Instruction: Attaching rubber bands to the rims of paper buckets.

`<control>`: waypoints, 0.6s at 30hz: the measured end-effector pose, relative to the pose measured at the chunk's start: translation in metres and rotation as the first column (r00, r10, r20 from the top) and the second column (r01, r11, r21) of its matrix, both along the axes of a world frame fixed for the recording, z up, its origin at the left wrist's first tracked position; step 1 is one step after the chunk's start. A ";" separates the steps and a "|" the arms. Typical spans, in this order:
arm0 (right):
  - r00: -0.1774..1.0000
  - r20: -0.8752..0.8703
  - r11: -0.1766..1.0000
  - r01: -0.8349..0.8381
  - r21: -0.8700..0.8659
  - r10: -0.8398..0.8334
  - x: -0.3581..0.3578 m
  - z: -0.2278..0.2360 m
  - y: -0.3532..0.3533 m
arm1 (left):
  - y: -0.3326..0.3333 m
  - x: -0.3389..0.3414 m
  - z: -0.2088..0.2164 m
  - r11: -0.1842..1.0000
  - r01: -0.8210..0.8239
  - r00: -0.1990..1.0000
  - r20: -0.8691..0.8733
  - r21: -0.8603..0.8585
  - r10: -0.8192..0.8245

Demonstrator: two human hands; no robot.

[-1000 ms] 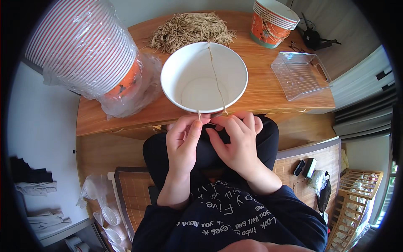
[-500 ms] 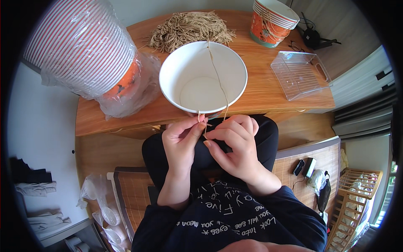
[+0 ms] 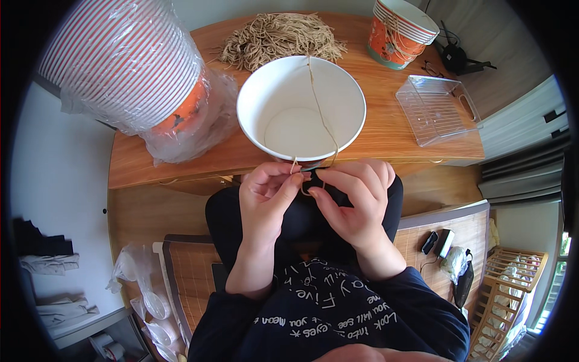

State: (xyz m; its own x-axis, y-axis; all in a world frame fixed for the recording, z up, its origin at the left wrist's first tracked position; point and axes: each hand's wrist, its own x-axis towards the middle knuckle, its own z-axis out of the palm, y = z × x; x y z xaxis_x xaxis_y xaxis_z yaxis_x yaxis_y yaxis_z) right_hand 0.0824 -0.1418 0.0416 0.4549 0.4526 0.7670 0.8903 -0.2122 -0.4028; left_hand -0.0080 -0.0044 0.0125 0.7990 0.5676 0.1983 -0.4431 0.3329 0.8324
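A white-lined paper bucket (image 3: 283, 130) rests at the table's near edge, its open mouth facing me. A thin tan twine (image 3: 318, 99) runs from a hole near its far rim, across the inside and over the near rim. My left hand (image 3: 263, 196) pinches a short end of twine with thumb and forefinger, just below the near rim. My right hand (image 3: 357, 196) is curled close beside it, a small loop of twine at its thumb tip. The strand over the rim goes down behind the right fingers, which partly hide it.
Left on the wooden table (image 3: 220, 158) leans a tall stack of paper buckets (image 3: 129, 69) in clear plastic. A heap of loose twine (image 3: 280, 41) lies behind my bucket. Far right are nested orange buckets (image 3: 398, 39) with twine handles and a clear plastic tray (image 3: 437, 111).
The bucket and both hands appear slightly further right in view. My right thumb and forefinger have spread a little and drawn away from the left fingertips; the twine loop between the hands has changed shape.
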 end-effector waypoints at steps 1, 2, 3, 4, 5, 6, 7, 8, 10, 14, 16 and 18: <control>1.000 0.011 1.000 0.002 -0.020 -0.002 0.002 0.002 0.003 | -0.001 0.000 0.001 0.999 0.010 1.000 0.001 -0.041 -0.010; 1.000 0.011 1.000 0.000 -0.019 0.001 0.003 0.002 0.006 | -0.002 0.000 0.002 0.996 0.020 1.000 0.002 -0.081 -0.019; 0.999 0.051 1.000 0.001 -0.027 0.001 0.004 0.002 0.008 | -0.002 0.000 0.002 0.997 0.018 1.000 0.002 -0.080 -0.017; 0.996 0.092 0.999 0.002 -0.037 0.002 0.005 0.001 0.009 | -0.002 -0.001 0.001 0.997 0.002 1.000 -0.019 -0.077 -0.003; 0.996 0.092 0.999 -0.001 -0.037 0.004 0.005 0.000 0.010 | -0.002 -0.001 0.000 0.997 -0.014 0.999 -0.041 -0.073 0.011; 0.996 0.085 1.000 0.002 -0.024 0.000 0.005 -0.001 0.009 | -0.003 -0.001 -0.001 0.997 -0.015 0.999 -0.041 -0.073 0.012; 0.997 0.078 1.000 0.003 -0.010 -0.003 0.005 -0.001 0.009 | -0.004 -0.002 0.001 0.998 -0.005 0.999 -0.045 -0.058 0.002; 0.997 0.078 1.000 0.002 -0.010 -0.001 0.004 -0.001 0.008 | -0.004 -0.003 0.002 0.999 0.006 0.999 -0.049 -0.043 -0.009; 1.000 0.019 1.000 -0.010 -0.010 0.010 0.002 0.000 0.007 | -0.004 -0.004 0.001 0.995 0.053 0.998 -0.017 -0.081 -0.054; 0.996 -0.065 0.998 -0.056 -0.008 0.055 0.002 0.000 0.007 | -0.007 -0.003 -0.007 0.995 0.089 0.994 0.052 0.050 -0.091; 0.996 -0.072 0.998 -0.058 -0.020 0.056 0.002 0.002 0.007 | -0.008 0.000 -0.011 0.992 0.109 0.987 0.110 0.059 -0.115; 0.992 -0.099 0.997 -0.080 -0.023 0.077 0.003 -0.002 0.005 | -0.013 0.004 -0.012 0.995 0.094 0.985 0.145 0.030 -0.098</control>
